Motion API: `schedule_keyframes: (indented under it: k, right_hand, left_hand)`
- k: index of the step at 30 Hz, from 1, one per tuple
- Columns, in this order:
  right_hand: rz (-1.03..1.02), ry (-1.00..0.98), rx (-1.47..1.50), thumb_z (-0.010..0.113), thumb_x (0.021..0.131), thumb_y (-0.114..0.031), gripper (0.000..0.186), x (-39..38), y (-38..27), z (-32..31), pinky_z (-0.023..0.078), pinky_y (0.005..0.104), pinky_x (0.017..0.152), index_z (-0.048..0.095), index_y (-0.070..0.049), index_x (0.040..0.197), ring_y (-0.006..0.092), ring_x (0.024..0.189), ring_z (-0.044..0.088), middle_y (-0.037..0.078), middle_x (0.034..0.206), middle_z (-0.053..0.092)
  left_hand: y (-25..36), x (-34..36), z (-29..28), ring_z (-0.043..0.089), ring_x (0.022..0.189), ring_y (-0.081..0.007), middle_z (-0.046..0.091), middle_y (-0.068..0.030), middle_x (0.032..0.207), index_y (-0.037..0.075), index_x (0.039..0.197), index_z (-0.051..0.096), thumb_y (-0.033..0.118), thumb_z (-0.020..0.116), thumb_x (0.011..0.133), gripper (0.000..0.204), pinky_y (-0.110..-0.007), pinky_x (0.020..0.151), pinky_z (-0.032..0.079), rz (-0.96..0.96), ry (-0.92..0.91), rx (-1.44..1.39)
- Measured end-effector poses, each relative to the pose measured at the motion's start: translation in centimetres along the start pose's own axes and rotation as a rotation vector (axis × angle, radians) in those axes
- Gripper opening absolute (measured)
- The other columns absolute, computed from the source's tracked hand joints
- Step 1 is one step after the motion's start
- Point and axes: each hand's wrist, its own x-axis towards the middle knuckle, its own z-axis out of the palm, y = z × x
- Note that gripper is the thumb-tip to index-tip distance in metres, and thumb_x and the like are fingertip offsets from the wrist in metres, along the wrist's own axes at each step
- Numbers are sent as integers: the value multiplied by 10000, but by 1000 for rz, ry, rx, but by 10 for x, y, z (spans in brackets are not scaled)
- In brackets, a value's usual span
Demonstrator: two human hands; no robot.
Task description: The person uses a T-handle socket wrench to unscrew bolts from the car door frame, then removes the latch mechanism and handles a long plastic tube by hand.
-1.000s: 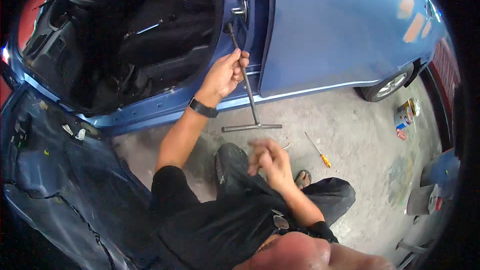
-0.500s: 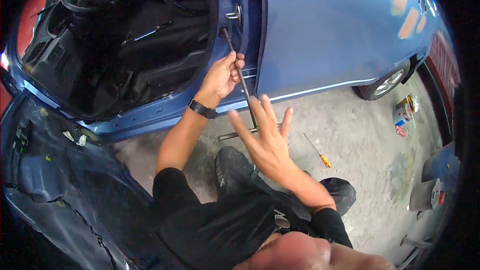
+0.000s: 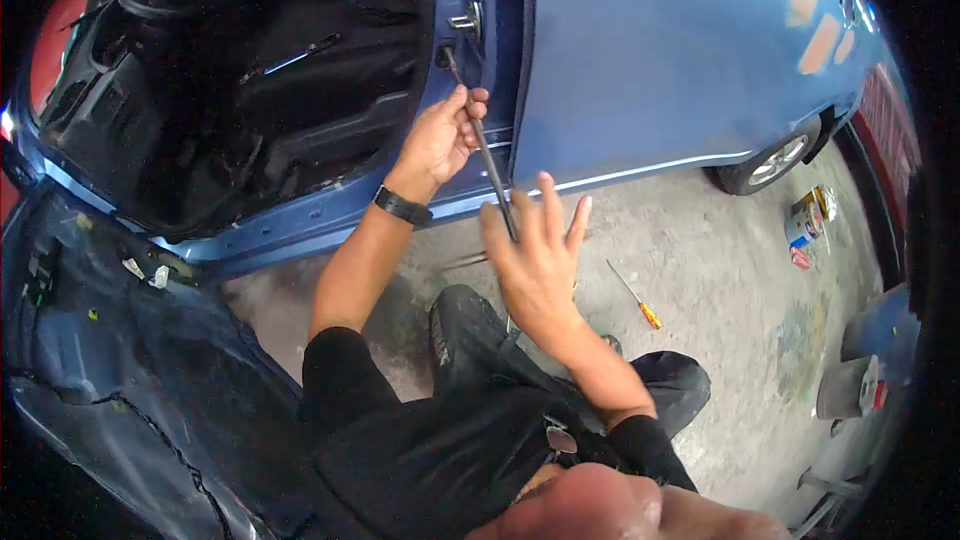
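Observation:
A long T-handle wrench [image 3: 493,172] slants from the blue car's door pillar toward me, its far tip at a dark hole in the pillar below the metal door striker [image 3: 466,22]. My left hand [image 3: 438,143] is closed around the shaft near that tip. My right hand [image 3: 537,265] is at the near end, fingers spread and partly blurred, in front of the crossbar. Only the crossbar's left part shows, smeared by motion; my right hand hides the rest.
The front door [image 3: 130,370] stands open at my left, beside the dark cabin. A shut blue rear door [image 3: 640,80] is at the right. On the concrete floor lie a screwdriver [image 3: 648,316], cans [image 3: 803,225] and a grey bucket [image 3: 846,390].
My right hand has shifted slightly left with its fingers still spread. The wrench's crossbar has gone from sharp to blurred. My left hand stays on the shaft.

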Motion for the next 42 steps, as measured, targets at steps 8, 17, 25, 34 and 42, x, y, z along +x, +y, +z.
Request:
schedule_keyframes:
  k: [8, 17, 25, 34, 42]
  right_hand:
    - [143, 61, 691, 685, 853, -192, 513, -65, 1, -18, 441, 456, 950, 537, -23, 1314, 287, 1016, 604, 206, 1168, 572]
    - [322, -7, 588, 624, 809, -41, 526, -21, -9, 3, 435, 467, 995, 508, 14, 1319, 338, 1117, 586, 180, 1155, 601]
    - [26, 140, 345, 615, 823, -56, 474, -48, -5, -17, 382, 548, 1046, 580, -49, 1296, 316, 1149, 562, 175, 1267, 522]
    - [653, 35, 1095, 635, 855, -102, 471, -16, -10, 0, 517, 350, 784, 518, 35, 1291, 258, 856, 641, 183, 1041, 618]
    - [-87, -74, 185, 751, 723, -76, 585, -24, -3, -20, 202, 741, 1055, 567, -33, 1276, 391, 1367, 408, 239, 1390, 455]
  left_hand:
    - [-3, 8, -14, 436, 552, -70, 536, 39, 707, 68, 1046, 548, 320, 477, 1045, 262, -195, 476, 359, -18, 13, -33]
    - [3, 9, -7, 425, 560, -52, 551, 30, 734, 49, 1052, 556, 305, 485, 1043, 265, -194, 497, 361, -31, -21, -63]
    - [3, 14, -20, 429, 567, -50, 570, 31, 739, 44, 1049, 574, 298, 479, 1046, 270, -203, 509, 355, -8, -55, -102]
    - [3, 13, -4, 393, 553, -78, 513, 30, 708, 76, 1050, 541, 316, 448, 1053, 258, -208, 495, 363, -12, -9, -131]
    - [-2, 28, -15, 440, 569, -87, 515, 39, 687, 97, 1018, 549, 325, 450, 1051, 251, -234, 533, 406, -27, -6, -143]
